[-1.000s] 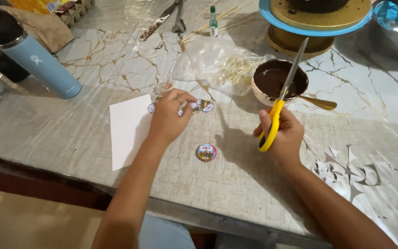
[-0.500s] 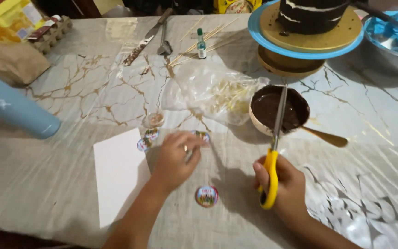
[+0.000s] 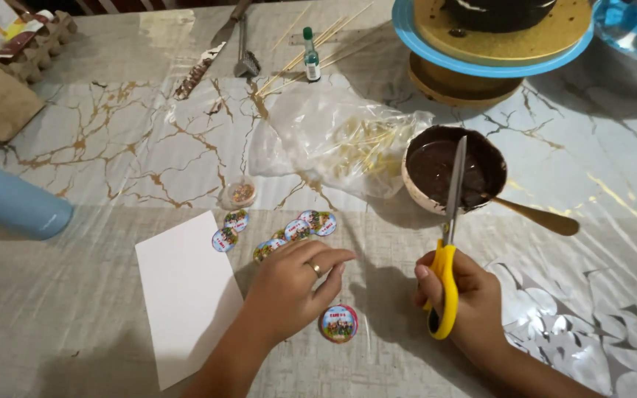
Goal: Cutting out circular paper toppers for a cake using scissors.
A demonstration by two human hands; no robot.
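Left hand (image 3: 289, 287) lifted off stickers (image 3: 289, 230), bowl (image 3: 495, 158) holding chocolate (image 3: 436, 166)

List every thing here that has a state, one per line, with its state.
Scissors: shut, held upright in right hand.
Left hand: palm down, empty, over the round stickers.
Lone sticker: flat, face up, apart from the rest.
Bowl: holds chocolate, spoon in it.
Bag: crumpled, sticks inside.
Small bottle: upright, capped.
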